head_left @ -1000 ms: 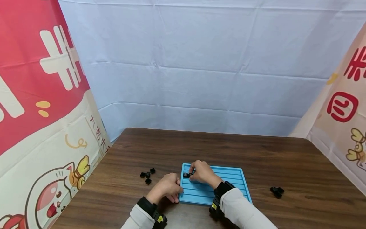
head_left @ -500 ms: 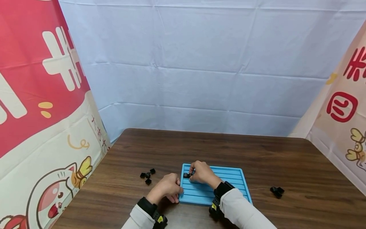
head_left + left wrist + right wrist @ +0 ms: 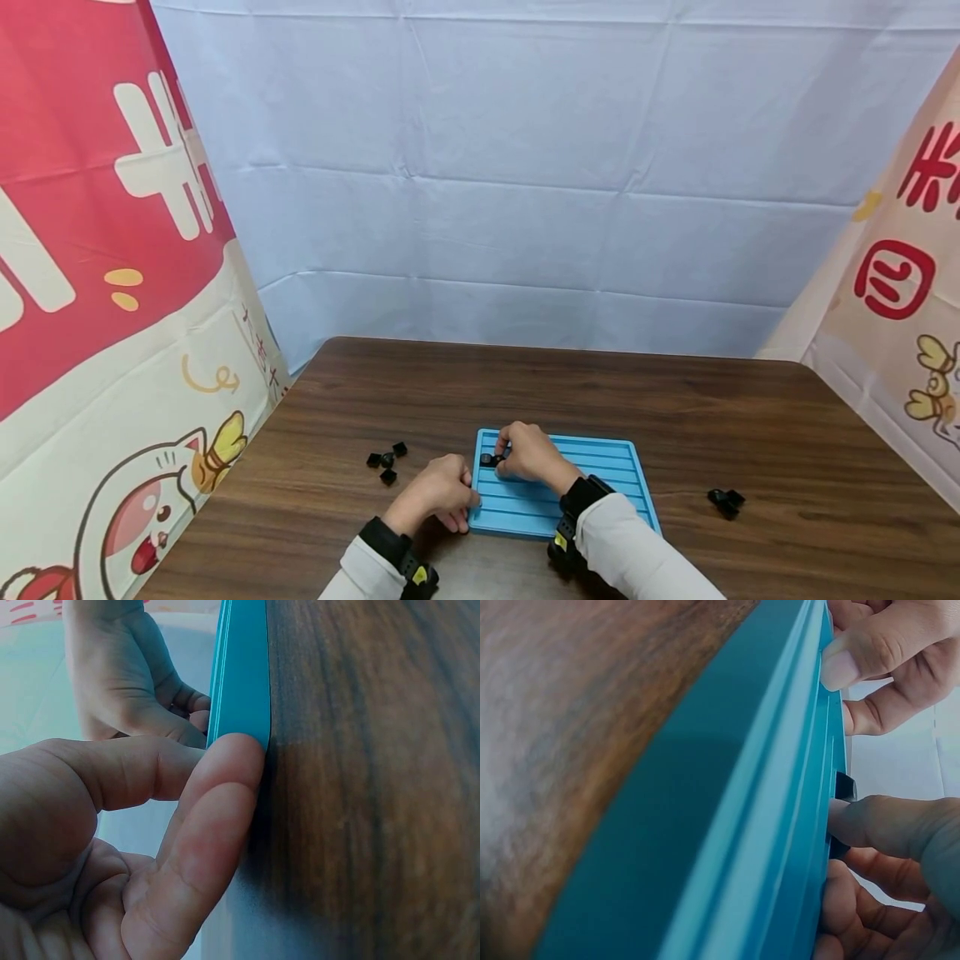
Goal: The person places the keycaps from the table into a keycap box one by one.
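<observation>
A light blue ridged tray (image 3: 517, 504) lies on the table. My left hand (image 3: 437, 492) grips its left edge, and in the left wrist view the thumb and fingertips meet at the tray's side (image 3: 244, 667). Over the tray's far left corner, my right hand (image 3: 531, 452) pinches a small black keycap (image 3: 845, 786), largely covered by the fingers. Another black keycap (image 3: 487, 460) sits just left of those fingertips, in the tray's farthest row.
Several loose black keycaps (image 3: 387, 460) lie on the wooden table (image 3: 600, 392) left of the tray. To the right is a small cluster of black keycaps (image 3: 726, 502). A pale cloth (image 3: 525, 208) hangs behind the table, with printed banners on both sides.
</observation>
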A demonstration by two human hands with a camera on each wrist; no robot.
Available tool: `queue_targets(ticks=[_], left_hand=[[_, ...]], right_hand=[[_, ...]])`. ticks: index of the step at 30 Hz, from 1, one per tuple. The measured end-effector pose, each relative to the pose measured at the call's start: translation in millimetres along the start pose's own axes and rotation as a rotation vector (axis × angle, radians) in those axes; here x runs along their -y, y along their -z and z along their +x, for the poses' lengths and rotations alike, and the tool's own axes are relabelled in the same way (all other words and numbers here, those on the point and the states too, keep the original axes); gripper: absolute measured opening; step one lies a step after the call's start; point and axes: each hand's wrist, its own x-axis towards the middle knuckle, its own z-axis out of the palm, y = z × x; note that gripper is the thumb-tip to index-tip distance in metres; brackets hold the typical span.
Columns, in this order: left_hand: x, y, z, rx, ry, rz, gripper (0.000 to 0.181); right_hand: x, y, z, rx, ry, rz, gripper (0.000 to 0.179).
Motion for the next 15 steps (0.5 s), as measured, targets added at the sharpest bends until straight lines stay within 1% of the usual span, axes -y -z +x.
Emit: queue_targets(ticks=[9, 15], left_hand=[[0.0, -0.4, 0.7, 0.001, 0.005, 0.002, 0.017], [-0.2, -0.4, 1.0, -0.005, 0.011, 0.002, 0.017]], right_hand=[[-2.9, -0.9, 1.2, 0.008, 0.001, -0.015, 0.017], [-1.6, 3.8, 0.9, 0.053, 0.014, -0.015, 0.022]])
